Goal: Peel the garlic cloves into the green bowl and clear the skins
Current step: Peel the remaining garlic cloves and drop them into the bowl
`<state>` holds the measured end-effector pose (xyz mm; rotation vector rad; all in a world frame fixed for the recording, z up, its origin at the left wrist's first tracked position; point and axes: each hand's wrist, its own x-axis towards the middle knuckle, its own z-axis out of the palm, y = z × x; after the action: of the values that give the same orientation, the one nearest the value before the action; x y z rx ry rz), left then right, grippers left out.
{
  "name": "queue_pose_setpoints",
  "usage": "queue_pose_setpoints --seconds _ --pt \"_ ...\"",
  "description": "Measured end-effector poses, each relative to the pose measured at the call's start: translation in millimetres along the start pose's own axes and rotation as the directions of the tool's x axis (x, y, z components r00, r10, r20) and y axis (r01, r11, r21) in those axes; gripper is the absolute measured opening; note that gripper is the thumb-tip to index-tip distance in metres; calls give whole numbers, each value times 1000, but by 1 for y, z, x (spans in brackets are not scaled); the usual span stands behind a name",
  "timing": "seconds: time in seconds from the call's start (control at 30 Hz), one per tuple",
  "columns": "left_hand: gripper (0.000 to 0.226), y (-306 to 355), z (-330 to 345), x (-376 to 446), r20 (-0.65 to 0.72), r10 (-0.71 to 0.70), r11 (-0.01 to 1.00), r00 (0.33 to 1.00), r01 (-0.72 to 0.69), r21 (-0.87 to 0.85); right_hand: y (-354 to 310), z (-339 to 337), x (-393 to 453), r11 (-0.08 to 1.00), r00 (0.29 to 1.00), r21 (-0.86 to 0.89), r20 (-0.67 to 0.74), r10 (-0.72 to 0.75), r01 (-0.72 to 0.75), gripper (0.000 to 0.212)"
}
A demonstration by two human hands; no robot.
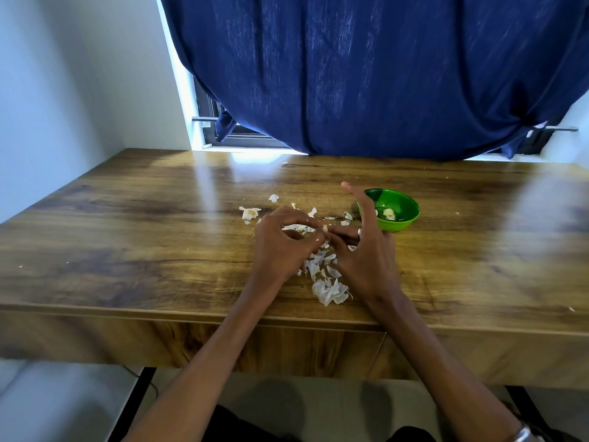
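Clove (pixel 325 229) pinched between your left hand (pixel 280 240) and right hand (pixel 363 250) above worktop (pixel 127 224); strip last skin onto pile (pixel 330 290), then drop clove in bowl (pixel 409 215) just right

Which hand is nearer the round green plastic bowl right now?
Right. The right hand sits just left of the round green plastic bowl, one raised finger overlapping its rim in view. The left hand is farther left, across the garlic clove.
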<state>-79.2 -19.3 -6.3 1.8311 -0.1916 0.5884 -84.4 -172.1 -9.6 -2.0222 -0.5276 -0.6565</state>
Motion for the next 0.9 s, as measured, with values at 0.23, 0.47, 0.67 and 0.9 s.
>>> queue_pose_setpoints --seconds 0.23,0.47,0.67,0.9 --pt "8 1 -2 1 82 -84 995 993 87 -37 -3 -1 -1 1000 998 -12 62 -7 8 88" --pt "10 1 -2 1 96 -82 996 992 84 -23 -4 -2 1 1000 997 -11 83 1 0 91" --pt "11 -1 -1 1 116 -102 995 988 103 -7 -4 -3 0 1000 993 -6 120 -3 4 88" --pt "13 -1 0 2 113 -123 992 986 122 14 -4 -3 0 1000 989 26 145 12 -16 80"
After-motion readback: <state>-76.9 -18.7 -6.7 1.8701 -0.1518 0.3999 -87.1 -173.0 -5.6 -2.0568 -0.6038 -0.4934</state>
